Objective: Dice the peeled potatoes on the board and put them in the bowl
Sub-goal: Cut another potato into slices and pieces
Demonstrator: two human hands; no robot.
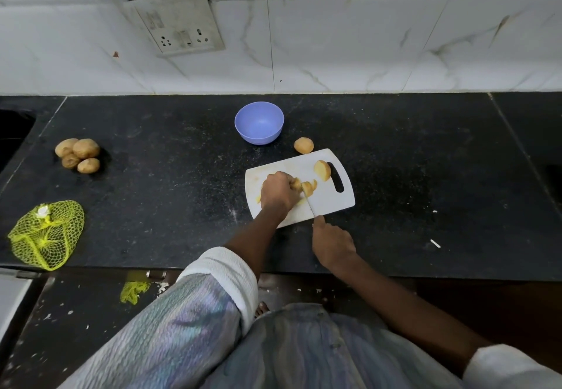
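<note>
the left hand (278,192) is closed over a peeled potato (307,188) at the middle of the white cutting board (331,200). the right hand (333,244), at the board's 6 o'clock, grips a knife (310,206) cutting into it. a potato half (323,170) lies at 1 o'clock of the left hand; the blue bowl (259,122) sits at the board's 11 o'clock.

A matt white plastic chopping board (333,203) is seen on speckled black polished stone countertop (425,160); the lavender bowl (259,122) looks smooth plastic, the wall tiles (365,45) glossy.
</note>
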